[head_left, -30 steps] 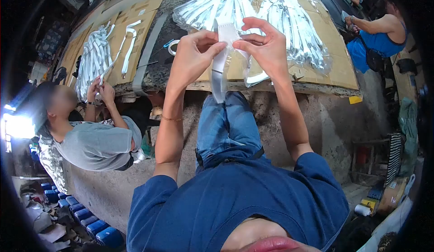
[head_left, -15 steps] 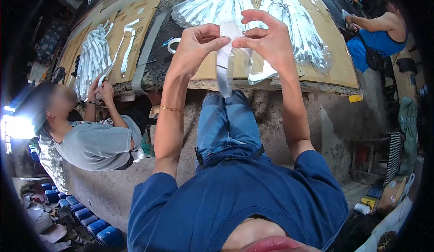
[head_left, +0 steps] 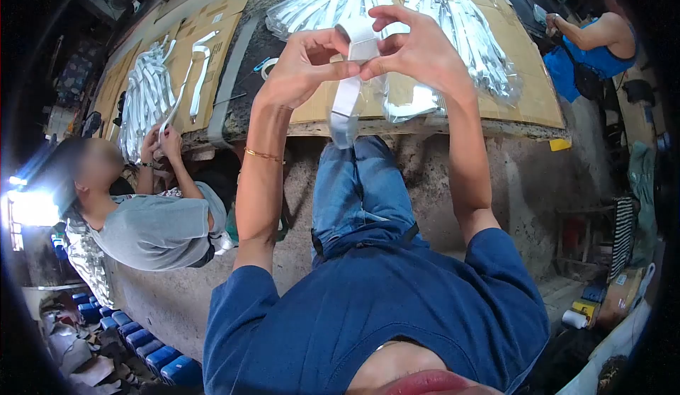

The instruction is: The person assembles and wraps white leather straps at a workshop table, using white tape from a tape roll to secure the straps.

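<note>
My left hand (head_left: pixel 301 69) pinches a white strap (head_left: pixel 345 99) between thumb and fingers, above the near edge of the workbench. From the other side, my right hand (head_left: pixel 428 55) grips the same strap with its thumb, the index finger arched above. The strap's upper end bends over between my hands, and its lower part hangs down in what looks like clear plastic film. Under my right hand, another plastic-wrapped white strap (head_left: pixel 418 99) lies at the bench edge. Behind my hands are fanned piles of white straps, one left (head_left: pixel 340 5) and one right (head_left: pixel 464 37).
Cardboard sheets (head_left: pixel 535 101) cover parts of the bench. On the left, a seated person (head_left: pixel 152 221) handles a strap beside another strap pile (head_left: pixel 146 97). A person in blue (head_left: pixel 602 48) works at the far right. Blue containers (head_left: pixel 180 370) line the lower-left floor.
The strap's upper end now curls over more between my hands, and its hanging part tilts to the left. My right hand has shifted slightly up; both hands keep hold.
</note>
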The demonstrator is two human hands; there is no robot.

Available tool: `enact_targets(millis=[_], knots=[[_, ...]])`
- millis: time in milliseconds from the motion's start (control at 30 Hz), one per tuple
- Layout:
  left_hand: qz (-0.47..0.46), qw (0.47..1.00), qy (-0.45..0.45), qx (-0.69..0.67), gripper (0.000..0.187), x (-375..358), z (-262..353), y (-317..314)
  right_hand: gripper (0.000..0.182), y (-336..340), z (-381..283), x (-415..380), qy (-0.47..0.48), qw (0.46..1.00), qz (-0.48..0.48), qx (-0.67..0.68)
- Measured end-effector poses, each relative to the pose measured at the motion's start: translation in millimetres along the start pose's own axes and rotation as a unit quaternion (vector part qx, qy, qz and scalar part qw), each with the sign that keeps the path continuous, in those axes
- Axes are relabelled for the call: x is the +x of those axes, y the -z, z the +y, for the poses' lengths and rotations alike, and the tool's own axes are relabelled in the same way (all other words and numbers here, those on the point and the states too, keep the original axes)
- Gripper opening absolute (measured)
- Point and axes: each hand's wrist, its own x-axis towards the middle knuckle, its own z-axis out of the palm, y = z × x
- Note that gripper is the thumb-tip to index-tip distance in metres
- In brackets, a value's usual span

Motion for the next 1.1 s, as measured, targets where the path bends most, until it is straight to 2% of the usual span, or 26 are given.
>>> enact_targets(millis=[167,267,333,533,833,900,1033,1100], knots=[[0.05,0.995,0.004,-0.091,0.015,-1,-2,-13,0.088,-8,-1,-7,0.011,0.999,0.022,-0.036],[0.085,0.989,0.002,-0.121,0.016,-6,-9,-12,0.079,-10,-6,-15,-0.001,0.999,0.025,0.046],[0.095,0.987,-0.003,-0.131,0.016,-7,-10,-12,0.068,-11,5,-20,0.033,0.981,0.038,0.188],[0.129,0.986,-0.01,-0.109,0.016,-13,-9,-22,0.054,-7,24,-30,0.019,0.954,0.059,0.294],[0.143,0.985,-0.027,-0.092,0.015,-16,5,-36,0.049,-26,3,-34,0.046,0.95,0.14,0.274],[0.182,0.981,-0.019,-0.062,0.021,-16,7,-38,0.046,-30,-2,-35,0.05,0.953,0.156,0.257],[0.194,0.978,0.004,-0.072,0.028,-19,17,-40,0.044,-27,-6,-34,0.052,0.956,0.183,0.223],[0.152,0.973,0.032,-0.172,0.031,-23,14,-27,0.046,-25,-3,-32,0.054,0.953,0.177,0.239]])
